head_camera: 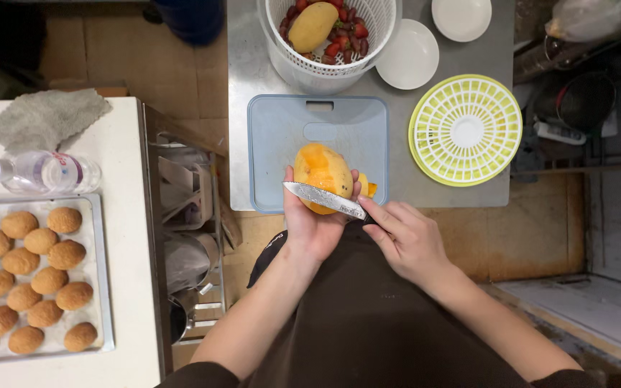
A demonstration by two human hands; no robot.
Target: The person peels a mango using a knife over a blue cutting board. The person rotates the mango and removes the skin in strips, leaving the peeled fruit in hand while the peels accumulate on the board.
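Note:
My left hand [313, 228] cups a partly peeled orange mango [320, 169] from below, holding it over the near edge of a pale blue cutting board [282, 136]. My right hand [405, 238] grips the handle of a knife [325, 199], index finger along its spine. The patterned blade lies across the lower part of the mango, pointing left. A strip of orange peel [368, 188] hangs at the fruit's right side.
A white basket [328, 68] with an unpeeled mango [313, 26] and strawberries stands behind the board. Two white plates [410, 56] and a yellow-green strainer [466, 130] sit to the right. On the left counter are a tray of round biscuits [30, 276], a bottle [41, 172] and a grey cloth [46, 116].

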